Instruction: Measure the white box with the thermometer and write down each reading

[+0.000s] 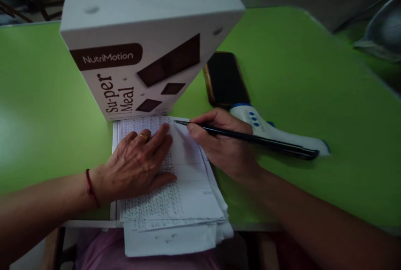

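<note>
A stack of handwritten papers (pixel 200 190) lies on the green table, its near end hanging over the front edge. Flat on the written part rests my left hand (pixel 140 163), fingers stretched out and slightly apart, with a ring and a red wrist cord. My right hand (pixel 224 140) is closed around a black pen (pixel 266 140). The pen's tip is at the top of the sheet, just right of my left fingertips. Dense rows of writing cover the sheet's left side, while the visible right part is mostly blank.
A tall white NutriMotion box (pixel 150 53) stands upright just behind the papers. Beyond my right hand lie a dark phone (pixel 227 78) in a brown case and a white-and-blue handheld thermometer (pixel 282 136). The green table (pixel 313 74) extends to both sides; a shiny rounded object (pixel 387 23) is at far right.
</note>
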`<action>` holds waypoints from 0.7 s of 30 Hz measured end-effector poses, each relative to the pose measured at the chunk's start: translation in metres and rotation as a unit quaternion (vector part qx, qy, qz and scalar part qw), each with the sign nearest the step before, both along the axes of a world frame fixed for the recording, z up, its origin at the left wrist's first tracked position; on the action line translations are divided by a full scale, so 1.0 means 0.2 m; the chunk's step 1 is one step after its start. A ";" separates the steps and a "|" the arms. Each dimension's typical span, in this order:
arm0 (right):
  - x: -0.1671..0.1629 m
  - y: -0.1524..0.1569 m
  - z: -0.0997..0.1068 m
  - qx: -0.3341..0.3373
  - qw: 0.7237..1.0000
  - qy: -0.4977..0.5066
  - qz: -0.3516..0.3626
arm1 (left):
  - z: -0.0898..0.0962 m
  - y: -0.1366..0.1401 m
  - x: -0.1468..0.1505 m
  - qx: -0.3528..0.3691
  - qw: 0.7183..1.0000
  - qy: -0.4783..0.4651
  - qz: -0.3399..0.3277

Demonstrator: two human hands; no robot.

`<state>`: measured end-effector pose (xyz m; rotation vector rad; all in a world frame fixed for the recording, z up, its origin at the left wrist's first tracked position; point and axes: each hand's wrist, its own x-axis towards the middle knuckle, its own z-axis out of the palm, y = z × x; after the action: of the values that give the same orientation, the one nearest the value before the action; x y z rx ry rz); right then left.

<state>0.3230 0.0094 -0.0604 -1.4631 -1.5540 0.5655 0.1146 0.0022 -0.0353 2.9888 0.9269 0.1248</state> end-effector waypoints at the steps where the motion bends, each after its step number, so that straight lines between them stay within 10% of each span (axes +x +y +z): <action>1: 0.00 0.00 0.00 0.011 1.000 -0.005 -0.005 | 0.00 0.00 0.00 0.002 1.000 -0.003 -0.001; 11: 0.13 0.02 -0.02 0.189 0.948 -0.244 0.082 | 0.01 0.00 0.01 -0.037 0.999 0.010 0.014; 18: 0.13 0.03 -0.09 0.182 0.884 -0.415 0.114 | 0.35 0.05 -0.16 -0.179 0.976 0.093 0.083; 21: 0.13 0.04 -0.09 0.204 0.881 -0.410 0.116 | 0.44 0.13 -0.33 -0.126 0.967 0.107 0.196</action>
<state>0.3481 0.0177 -0.0786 -1.2373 -2.3446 -0.3211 0.0483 0.0291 0.0537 2.5879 1.4264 -0.2983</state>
